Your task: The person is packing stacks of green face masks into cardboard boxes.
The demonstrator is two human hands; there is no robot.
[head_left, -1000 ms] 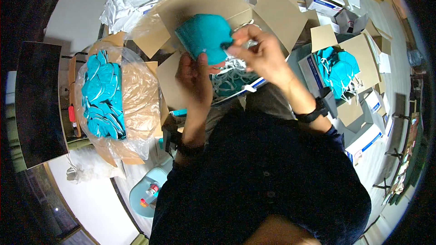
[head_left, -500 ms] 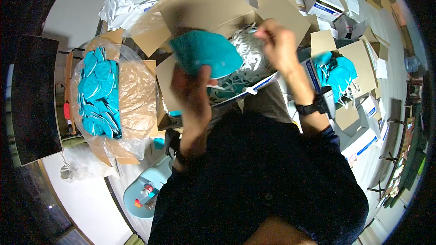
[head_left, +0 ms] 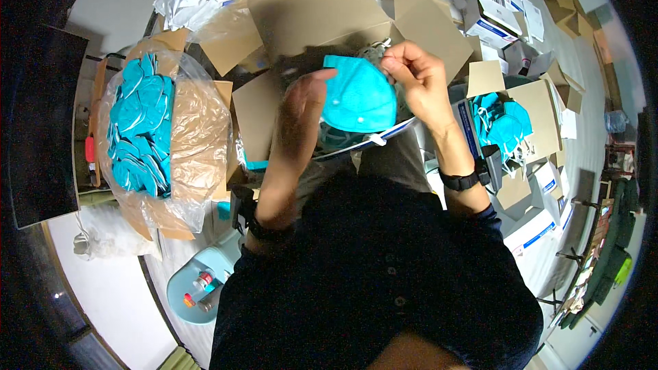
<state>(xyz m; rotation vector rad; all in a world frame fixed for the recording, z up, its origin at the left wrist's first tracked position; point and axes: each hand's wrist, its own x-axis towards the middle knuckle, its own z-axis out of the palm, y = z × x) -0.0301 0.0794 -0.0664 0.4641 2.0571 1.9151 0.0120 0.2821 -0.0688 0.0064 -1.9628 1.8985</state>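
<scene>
A teal cup-shaped face mask (head_left: 360, 99) is held up over an open cardboard box (head_left: 315, 10) in front of me. My right hand (head_left: 419, 82) pinches at the mask's upper right edge; whether the fingertips grip the rim or a strap is too small to tell. My left hand (head_left: 303, 106) is smeared by motion, with a finger reaching the mask's upper left edge. Its other fingers do not show clearly. White straps (head_left: 375, 49) show behind the mask inside the box.
To the left stands a plastic-lined box (head_left: 199, 130) with a heap of teal masks (head_left: 140, 123). A smaller box (head_left: 545, 123) of strapped masks is at the right. White cartons (head_left: 531, 233) lie below it. A pale blue stool (head_left: 179, 288) with bottles stands at lower left.
The mask has shifted right and turned, and now meets my right hand, which was apart from it. My left hand has moved from the mask's lower edge to its left side.
</scene>
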